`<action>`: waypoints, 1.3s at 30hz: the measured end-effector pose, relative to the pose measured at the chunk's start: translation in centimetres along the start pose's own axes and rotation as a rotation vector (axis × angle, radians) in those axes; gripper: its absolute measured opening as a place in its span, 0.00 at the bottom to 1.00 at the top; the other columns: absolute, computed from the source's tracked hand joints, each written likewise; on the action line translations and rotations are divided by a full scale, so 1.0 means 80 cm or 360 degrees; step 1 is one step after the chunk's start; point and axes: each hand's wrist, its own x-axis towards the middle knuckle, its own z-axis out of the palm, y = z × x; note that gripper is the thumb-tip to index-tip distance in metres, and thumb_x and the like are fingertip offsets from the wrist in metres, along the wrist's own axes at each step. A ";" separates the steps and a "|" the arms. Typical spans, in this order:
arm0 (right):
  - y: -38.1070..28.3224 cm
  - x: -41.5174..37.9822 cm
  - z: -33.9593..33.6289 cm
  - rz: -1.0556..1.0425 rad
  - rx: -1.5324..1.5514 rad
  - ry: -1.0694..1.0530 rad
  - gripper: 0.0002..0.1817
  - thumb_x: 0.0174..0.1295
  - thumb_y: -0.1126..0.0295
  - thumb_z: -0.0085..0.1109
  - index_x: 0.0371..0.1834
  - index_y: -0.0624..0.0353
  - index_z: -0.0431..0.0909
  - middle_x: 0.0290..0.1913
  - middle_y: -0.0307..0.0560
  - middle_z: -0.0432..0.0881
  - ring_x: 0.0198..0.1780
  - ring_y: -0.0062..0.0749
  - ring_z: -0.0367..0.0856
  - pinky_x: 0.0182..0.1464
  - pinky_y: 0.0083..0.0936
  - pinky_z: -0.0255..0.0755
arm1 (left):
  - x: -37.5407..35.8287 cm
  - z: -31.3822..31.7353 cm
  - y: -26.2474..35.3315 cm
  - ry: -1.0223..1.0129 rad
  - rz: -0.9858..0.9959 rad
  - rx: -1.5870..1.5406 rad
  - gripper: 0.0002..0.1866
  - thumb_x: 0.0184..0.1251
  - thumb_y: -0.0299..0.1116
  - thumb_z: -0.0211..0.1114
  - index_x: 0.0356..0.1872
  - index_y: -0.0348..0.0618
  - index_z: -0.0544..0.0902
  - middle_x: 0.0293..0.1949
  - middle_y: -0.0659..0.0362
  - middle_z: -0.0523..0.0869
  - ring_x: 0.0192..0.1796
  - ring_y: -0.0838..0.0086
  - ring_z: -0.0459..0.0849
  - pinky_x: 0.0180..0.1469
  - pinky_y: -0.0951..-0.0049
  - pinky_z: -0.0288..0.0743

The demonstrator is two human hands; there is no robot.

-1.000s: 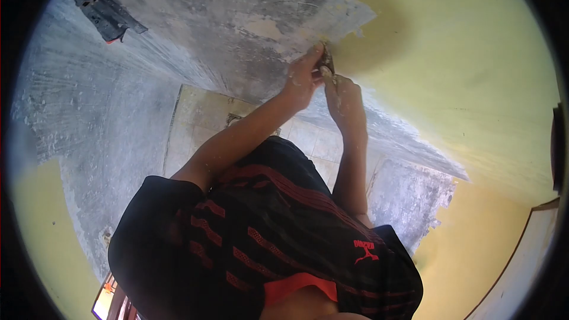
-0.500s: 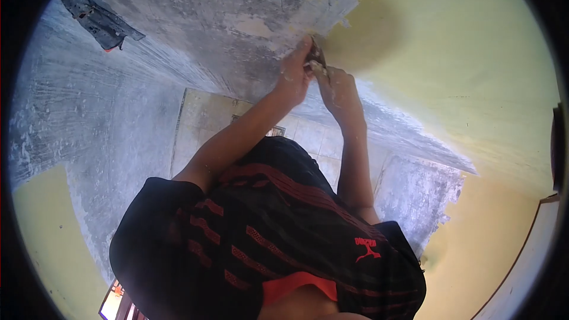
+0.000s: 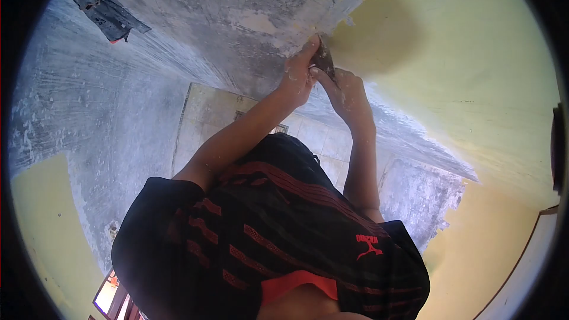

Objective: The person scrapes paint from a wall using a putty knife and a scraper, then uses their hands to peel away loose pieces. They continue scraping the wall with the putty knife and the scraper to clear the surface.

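Observation:
Both of my hands come together in the upper middle of the view, against the wall. My left hand [image 3: 301, 74] is closed, its fingers pressed along a dark flat scraper [image 3: 323, 61]. My right hand [image 3: 347, 96] is closed around the lower end of the same scraper. Pale dust sticks to the fingers of both hands. Just above them lies the ragged border between the bare grey wall [image 3: 249, 21] and the yellow paint [image 3: 450, 41]. The scraper's far edge and most fingertips are hidden behind my hands.
A dark crumpled piece of cloth or plastic [image 3: 104, 12] is at the upper left. More yellow paint [image 3: 41, 219] remains at the lower left. Pale tiles [image 3: 311, 133] show beyond my arms. A brown-edged white panel [image 3: 530, 261] stands at the lower right.
My hands have shifted slightly right with the scraper, and more of its dark face shows. The view has moved a little too. The grip stays closed.

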 end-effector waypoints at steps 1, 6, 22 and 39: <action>0.000 0.005 0.005 0.0000 0.0002 0.0005 0.23 0.77 0.53 0.63 0.45 0.68 0.86 0.34 0.66 0.85 0.35 0.56 0.85 0.43 0.43 0.76 | 0.000 0.000 0.003 -0.0038 -0.0008 -0.0030 0.22 0.79 0.49 0.70 0.57 0.40 0.85 0.52 0.59 0.89 0.49 0.77 0.88 0.47 0.75 0.81; -0.009 0.002 0.010 -0.0063 -0.0039 0.0027 0.28 0.73 0.47 0.67 0.43 0.70 0.86 0.34 0.67 0.86 0.37 0.65 0.83 0.43 0.47 0.76 | -0.005 0.004 0.014 -0.0112 0.0039 -0.0005 0.23 0.79 0.51 0.70 0.59 0.42 0.85 0.52 0.58 0.89 0.51 0.72 0.88 0.56 0.68 0.81; -0.012 0.013 0.006 -0.0096 0.0020 -0.0019 0.27 0.72 0.48 0.68 0.45 0.68 0.86 0.36 0.65 0.88 0.39 0.61 0.86 0.45 0.45 0.77 | -0.007 0.014 0.020 -0.0015 -0.0002 0.0064 0.24 0.78 0.54 0.70 0.58 0.44 0.85 0.47 0.59 0.89 0.46 0.70 0.88 0.49 0.67 0.81; -0.006 -0.008 -0.028 0.0024 -0.0034 -0.0106 0.30 0.69 0.44 0.70 0.42 0.69 0.85 0.33 0.67 0.86 0.39 0.67 0.85 0.43 0.48 0.77 | -0.013 0.014 0.000 -0.0027 -0.0207 0.0224 0.25 0.79 0.58 0.67 0.56 0.45 0.85 0.46 0.57 0.91 0.50 0.69 0.88 0.53 0.64 0.80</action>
